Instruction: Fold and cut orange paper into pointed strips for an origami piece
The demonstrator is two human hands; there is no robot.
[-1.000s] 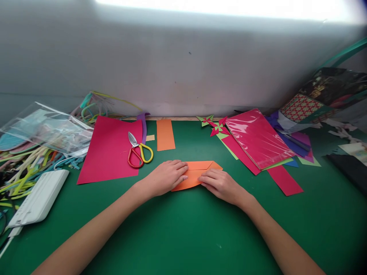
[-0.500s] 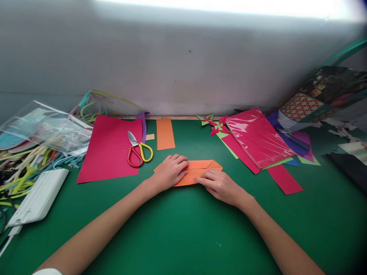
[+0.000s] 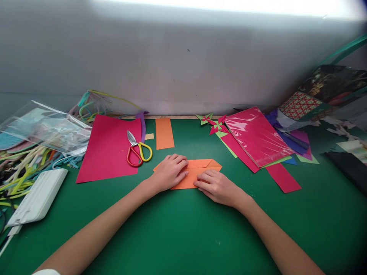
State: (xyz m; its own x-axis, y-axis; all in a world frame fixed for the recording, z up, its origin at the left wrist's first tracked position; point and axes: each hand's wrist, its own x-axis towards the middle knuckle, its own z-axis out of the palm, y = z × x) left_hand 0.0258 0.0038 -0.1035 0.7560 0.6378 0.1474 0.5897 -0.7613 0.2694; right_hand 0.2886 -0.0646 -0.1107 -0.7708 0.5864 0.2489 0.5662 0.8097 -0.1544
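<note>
A folded orange paper (image 3: 189,175) lies in front of me, with a long crease along it and a slanted fold at its right end. My left hand (image 3: 171,172) rests on its left part, fingers slightly spread and pressing down. At the lower right edge, my right hand (image 3: 215,184) has its fingers curled together, thumb and fingertips pinching the paper's near edge. Red and yellow handled scissors (image 3: 137,151) lie on a large red sheet (image 3: 107,149) to the left. Behind my left hand is an orange strip (image 3: 164,133).
Folded red-green stars (image 3: 218,125) and a wrapped pack of red paper (image 3: 256,135) lie at the back right. A white device (image 3: 40,194), plastic sleeves (image 3: 60,130) and colourful cords (image 3: 24,168) fill the left side. A dark pouch (image 3: 346,168) is far right.
The near edge of the orange paper has come slightly lower, toward me. My right hand's fingers have curled in more at that edge, while my left hand has stayed nearly still.
</note>
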